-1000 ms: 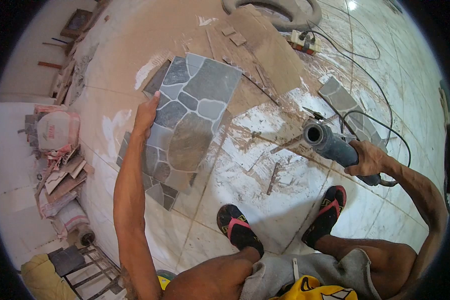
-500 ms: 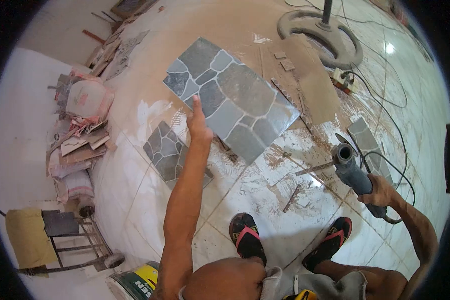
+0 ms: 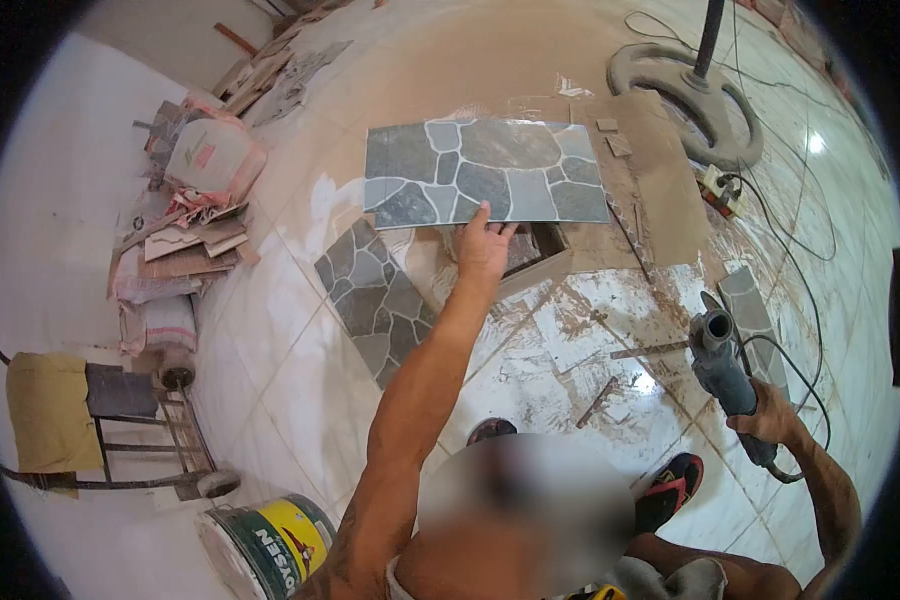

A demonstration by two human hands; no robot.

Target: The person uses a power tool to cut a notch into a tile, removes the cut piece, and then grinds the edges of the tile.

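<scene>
A stone-patterned tile [image 3: 485, 172] is held level, left of the fan stand [image 3: 670, 75], its near edge gripped by the fingers [image 3: 483, 215] of the left hand [image 3: 485, 248], likely for balance. A grinder [image 3: 720, 365], nearer than the fan stand, is clasped in the closed right hand [image 3: 770, 420], apparently kept clear of the legs. "SEN" is read on a bucket [image 3: 270, 545].
</scene>
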